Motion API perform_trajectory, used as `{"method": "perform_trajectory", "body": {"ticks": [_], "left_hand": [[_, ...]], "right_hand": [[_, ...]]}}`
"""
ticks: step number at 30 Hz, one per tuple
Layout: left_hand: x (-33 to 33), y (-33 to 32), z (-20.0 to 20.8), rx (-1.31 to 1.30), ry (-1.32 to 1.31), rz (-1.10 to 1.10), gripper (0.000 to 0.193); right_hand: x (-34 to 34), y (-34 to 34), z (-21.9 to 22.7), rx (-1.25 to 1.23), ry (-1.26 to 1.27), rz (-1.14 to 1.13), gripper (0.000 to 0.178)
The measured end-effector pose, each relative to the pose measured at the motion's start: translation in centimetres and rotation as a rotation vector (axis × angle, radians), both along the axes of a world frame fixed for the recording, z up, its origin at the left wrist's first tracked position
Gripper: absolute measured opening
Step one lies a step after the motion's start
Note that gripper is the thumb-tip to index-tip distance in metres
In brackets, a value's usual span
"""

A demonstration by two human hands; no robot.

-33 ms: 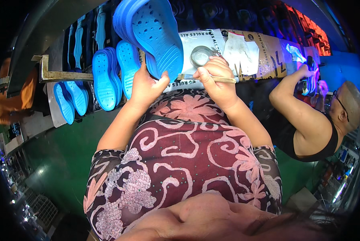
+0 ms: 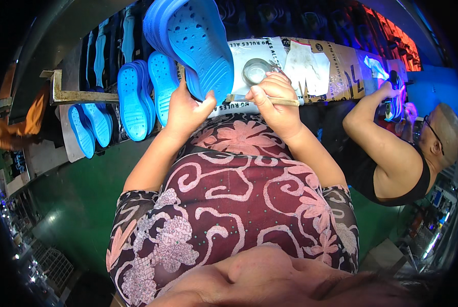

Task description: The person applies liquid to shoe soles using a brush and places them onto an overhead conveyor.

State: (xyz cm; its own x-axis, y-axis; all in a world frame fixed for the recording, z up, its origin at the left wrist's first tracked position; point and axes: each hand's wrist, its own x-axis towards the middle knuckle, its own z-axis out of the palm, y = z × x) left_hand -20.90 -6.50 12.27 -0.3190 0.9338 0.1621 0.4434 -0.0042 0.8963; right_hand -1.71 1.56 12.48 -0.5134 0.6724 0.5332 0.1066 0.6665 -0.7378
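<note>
My left hand (image 2: pixel 187 107) grips the heel end of a large blue shoe sole (image 2: pixel 195 38), its thumb pressed on the grooved heel. Small holes dot the toe part, and more blue layers show along its left side. In my right hand (image 2: pixel 277 105) is a flat paintbrush (image 2: pixel 282 101) with a pale wooden handle, pinched between thumb and fingers. Its bristles point left at the sole's heel edge; whether they touch it I cannot tell. Just beyond my right hand stands a clear glass dish (image 2: pixel 256 70), partly hidden by the fingers.
Several blue soles (image 2: pixel 132 102) lie along the rack to the left, near a metal bracket (image 2: pixel 57 89). White paper (image 2: pixel 308 71) and brown cardboard (image 2: pixel 344 66) cover the bench on the right. A co-worker (image 2: pixel 392 143) at far right handles a shoe. Green floor (image 2: pixel 85 199) lies behind.
My hands, the sole and the brush stay in place. At the far left edge, a blurred orange shape has shifted slightly.
</note>
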Motion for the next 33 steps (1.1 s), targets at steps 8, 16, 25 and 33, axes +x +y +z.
{"method": "perform_trajectory", "body": {"ticks": [8,16,25,33], "left_hand": [[-0.8,-0.3,-0.2,-0.020,0.064,-0.020,0.055],[-0.6,-0.5,0.3,-0.033,0.058,-0.027,0.052],[-0.6,-0.7,-1.0,0.038,0.067,0.016,0.049],[-0.4,-0.6,-2.1,0.153,0.034,0.053,0.042]], "right_hand": [[0.4,0.1,0.1,-0.063,0.012,-0.045,0.023],[-0.8,0.0,0.0,-0.038,0.022,-0.003,0.023],[-0.4,-0.4,0.0,0.050,0.061,-0.044,0.021],[0.2,-0.9,0.2,0.031,-0.045,-0.013,0.024]]}}
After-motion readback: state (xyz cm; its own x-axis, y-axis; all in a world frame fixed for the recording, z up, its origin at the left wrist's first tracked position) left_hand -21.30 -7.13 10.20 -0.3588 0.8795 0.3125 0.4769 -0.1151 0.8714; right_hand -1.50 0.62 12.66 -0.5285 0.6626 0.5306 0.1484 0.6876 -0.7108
